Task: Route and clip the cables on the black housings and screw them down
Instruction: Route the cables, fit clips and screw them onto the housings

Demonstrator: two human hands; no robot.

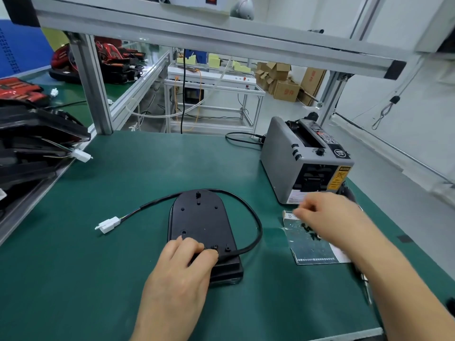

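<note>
A black housing [200, 217] lies flat in the middle of the green mat. Its black cable [256, 225] leaves the near right corner, loops round the right side and over the far end, and ends in a white connector [108, 224] at the left. My left hand [179, 267] sits on the housing's near end with fingers curled, thumb and forefinger pinching the cable where it meets the housing, beside a small screw hole. My right hand [327, 217] is blurred, with its fingers bunched over a shallow tray of black screws [310, 244]. Whether it holds one is hidden.
A grey tape dispenser [295, 156] stands at the back right with its cord behind it. A screwdriver [365, 286] lies along the right table edge. Stacked black and red housings [32, 134] fill the left side. An aluminium frame post [94, 89] rises at the back left.
</note>
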